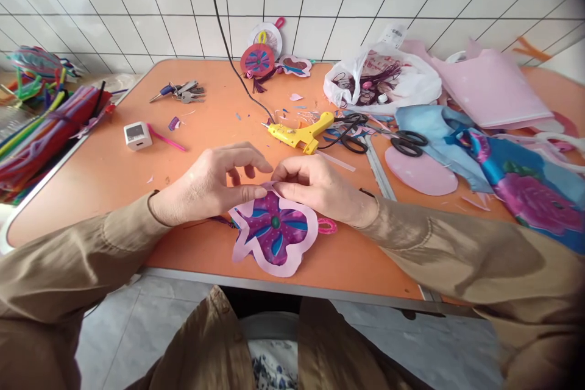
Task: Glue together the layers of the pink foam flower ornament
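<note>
I've got the purple flower ornament [276,223] by the orange table's [201,250] near edge; my right hand [317,187] pinches its top rim, fingers curled, my left hand [205,186] sets a thumb there, fingers arched apart. Just beyond lies the yellow glue gun [299,135].

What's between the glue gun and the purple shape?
The right hand, with the left hand close beside it. The head view shows this.
</note>
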The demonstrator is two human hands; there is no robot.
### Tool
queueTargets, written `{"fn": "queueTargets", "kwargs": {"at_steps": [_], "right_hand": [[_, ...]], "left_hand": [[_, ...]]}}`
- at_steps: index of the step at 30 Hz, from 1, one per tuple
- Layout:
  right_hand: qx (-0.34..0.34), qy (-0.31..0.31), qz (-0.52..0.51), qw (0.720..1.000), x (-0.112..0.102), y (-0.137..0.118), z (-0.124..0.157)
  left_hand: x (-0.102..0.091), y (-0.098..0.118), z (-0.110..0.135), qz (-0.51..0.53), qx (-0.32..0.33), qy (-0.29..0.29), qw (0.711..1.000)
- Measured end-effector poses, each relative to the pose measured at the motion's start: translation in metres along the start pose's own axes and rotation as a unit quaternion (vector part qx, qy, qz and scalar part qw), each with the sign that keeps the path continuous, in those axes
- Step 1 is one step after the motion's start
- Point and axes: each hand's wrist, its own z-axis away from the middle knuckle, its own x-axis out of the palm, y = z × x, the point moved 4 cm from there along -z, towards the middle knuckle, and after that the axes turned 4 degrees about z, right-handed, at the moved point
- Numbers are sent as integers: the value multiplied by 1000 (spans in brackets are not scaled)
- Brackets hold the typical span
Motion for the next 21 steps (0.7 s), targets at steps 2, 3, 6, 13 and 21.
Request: {"fn": "queueTargets", "kwargs": {"at_steps": [2, 3, 6, 13, 21], "right_hand": [[0, 5, 1, 1000, 0, -1, 0], [-4, 4, 3, 1000, 1, -2, 1], [-19, -4, 16, 1000, 2, -4, 1], [-21, 14, 44, 999, 2, -5, 3], [-2, 22, 0, 1000, -2, -3, 0]], "left_hand": [[2, 8, 3, -74, 117, 29, 990], [3, 12, 4, -115, 171, 36, 978], [8, 18, 8, -206, 266, 45, 941], [9, 17, 7, -164, 271, 36, 948], [4, -4, 0, 65, -113, -24, 991]]}}
